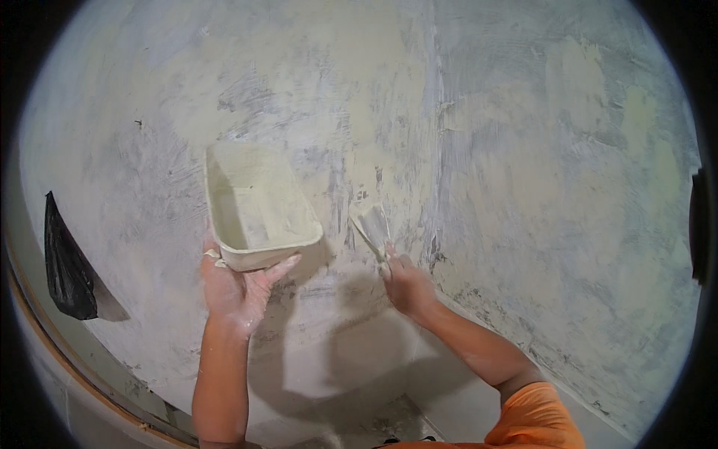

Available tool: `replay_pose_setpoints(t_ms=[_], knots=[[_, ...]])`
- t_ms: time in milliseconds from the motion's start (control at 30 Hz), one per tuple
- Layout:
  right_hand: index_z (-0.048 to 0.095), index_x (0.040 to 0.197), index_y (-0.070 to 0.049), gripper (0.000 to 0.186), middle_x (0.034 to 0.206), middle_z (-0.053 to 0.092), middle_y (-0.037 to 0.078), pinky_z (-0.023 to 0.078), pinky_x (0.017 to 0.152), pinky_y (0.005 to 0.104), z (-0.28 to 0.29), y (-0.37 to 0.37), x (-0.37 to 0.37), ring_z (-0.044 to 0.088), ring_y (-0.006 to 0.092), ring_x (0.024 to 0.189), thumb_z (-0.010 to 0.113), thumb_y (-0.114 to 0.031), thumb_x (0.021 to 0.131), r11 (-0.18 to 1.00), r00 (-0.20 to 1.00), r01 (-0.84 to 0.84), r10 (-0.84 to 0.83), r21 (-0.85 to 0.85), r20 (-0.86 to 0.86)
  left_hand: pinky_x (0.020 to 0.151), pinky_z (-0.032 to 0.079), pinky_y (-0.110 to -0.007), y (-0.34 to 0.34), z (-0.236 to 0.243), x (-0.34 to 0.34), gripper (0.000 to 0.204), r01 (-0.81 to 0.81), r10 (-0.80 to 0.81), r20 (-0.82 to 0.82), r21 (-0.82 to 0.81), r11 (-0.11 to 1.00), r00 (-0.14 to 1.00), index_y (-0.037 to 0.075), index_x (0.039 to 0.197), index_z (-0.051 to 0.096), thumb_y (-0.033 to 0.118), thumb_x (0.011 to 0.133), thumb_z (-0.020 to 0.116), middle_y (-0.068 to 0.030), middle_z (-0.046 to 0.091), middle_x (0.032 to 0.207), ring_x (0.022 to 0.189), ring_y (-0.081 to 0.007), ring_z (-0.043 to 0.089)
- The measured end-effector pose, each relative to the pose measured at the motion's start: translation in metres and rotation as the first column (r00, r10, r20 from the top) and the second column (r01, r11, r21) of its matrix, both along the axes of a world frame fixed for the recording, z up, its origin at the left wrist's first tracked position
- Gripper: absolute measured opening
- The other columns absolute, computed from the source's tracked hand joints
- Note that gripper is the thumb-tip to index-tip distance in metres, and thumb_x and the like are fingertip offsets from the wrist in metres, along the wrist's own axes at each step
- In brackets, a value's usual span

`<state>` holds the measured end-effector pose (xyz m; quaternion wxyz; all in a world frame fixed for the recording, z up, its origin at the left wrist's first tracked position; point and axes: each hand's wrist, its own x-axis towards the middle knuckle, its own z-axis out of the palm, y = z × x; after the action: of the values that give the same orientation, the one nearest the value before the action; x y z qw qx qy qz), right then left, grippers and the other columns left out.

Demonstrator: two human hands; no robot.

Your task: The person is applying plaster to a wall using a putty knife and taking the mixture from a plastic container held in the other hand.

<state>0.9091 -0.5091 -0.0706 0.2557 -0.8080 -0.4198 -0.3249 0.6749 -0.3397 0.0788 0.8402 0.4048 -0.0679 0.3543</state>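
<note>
A pale, putty-coated tub with rounded corners rests on my left hand, which grips it from below with the thumb along its near side. Its inside is smeared with light filler. White paste sticks to my left fingers and wrist. My right hand is closed round the handle of a putty knife, to the right of the tub. The broad metal blade points up toward the patchy plastered wall and carries some pale filler along its edge. Whether the blade touches the wall I cannot tell.
An inside corner runs down right of the knife, joining a second plastered wall. A black plastic bag hangs at the left. Tiles line the lower wall, and a dark object stands out at the right rim.
</note>
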Motion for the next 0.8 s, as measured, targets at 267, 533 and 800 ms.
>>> replay_pose_setpoints(t_ms=[267,533,800], knots=[[0.049,0.139,0.001,0.043,0.100,0.064,0.026,0.051,0.080,0.0536,0.123,-0.049,0.020,0.062,0.0434,0.093,0.047,-0.020,0.101,0.966,0.992,-0.122,0.108,0.228,0.070,0.096,0.055,-0.062,-0.030,-0.040,0.029,0.068,0.161,-0.157,-0.058,0.076,0.984,0.986,0.001,0.153,0.029,0.051,0.107,0.031,-0.0260,0.046,0.147,0.124,-0.0462,0.057],[0.047,0.143,0.003,0.050,0.097,0.062,0.027,0.054,0.071,0.0507,0.070,0.045,0.031,0.064,0.0420,0.076,0.051,-0.024,0.101,0.993,0.997,0.022,-0.013,0.115,-0.080,0.093,0.056,-0.063,-0.043,-0.078,0.031,0.066,0.055,-0.056,-0.054,-0.034,0.998,0.997,0.002,0.152,0.032,0.050,0.107,0.033,-0.0227,0.049,0.145,0.123,-0.0433,0.059],[0.039,0.146,0.009,0.061,0.099,0.062,0.026,0.056,0.060,0.0467,-0.110,0.032,-0.036,0.068,0.0384,0.071,0.058,-0.014,0.092,0.947,0.987,-0.089,0.042,-0.308,-0.155,0.084,0.063,-0.058,0.030,-0.144,0.002,0.059,0.018,-0.025,-0.054,-0.135,0.991,0.998,0.000,0.148,0.035,0.042,0.107,0.035,-0.0232,0.049,0.143,0.118,-0.0404,0.063]])
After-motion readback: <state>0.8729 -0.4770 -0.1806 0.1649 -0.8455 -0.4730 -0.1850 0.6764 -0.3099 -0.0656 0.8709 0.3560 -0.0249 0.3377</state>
